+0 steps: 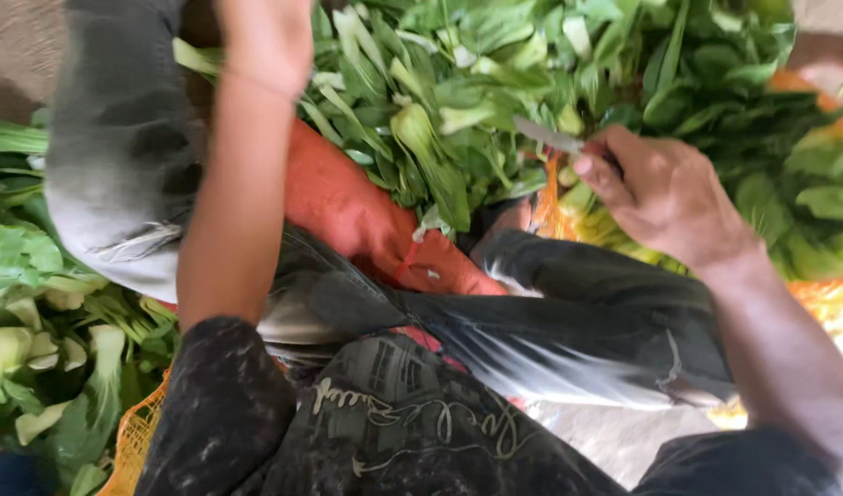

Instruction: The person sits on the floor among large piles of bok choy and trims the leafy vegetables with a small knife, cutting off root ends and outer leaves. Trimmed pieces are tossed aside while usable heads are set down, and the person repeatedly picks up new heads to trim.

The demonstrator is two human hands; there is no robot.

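Nearest to you is your own dark printed shirt (394, 432), filling the bottom of the view, and just beyond it the dark trousers (568, 312) stretched across your knees; past those lies the big heap of leafy greens (458, 92), spread across the top and spilling down the right side, with a second pile of pale-stemmed greens (45, 349) to your left on orange mesh (137, 436); a red-orange sack (348, 207) sits between your knee and the main heap.

Your right hand (665, 193) is clamped on a knife (550, 138), its blade running up and to the left from your fist, the tip already among the leaves; so the greens lie straight ahead of that hand and touching the blade.

Your left hand (265, 37) is raised well apart from the right, at the top edge over the heap (whether it grips anything you cannot tell; the fingers are cut off by the frame); the right hand is the nearer one to the stems at the blade.
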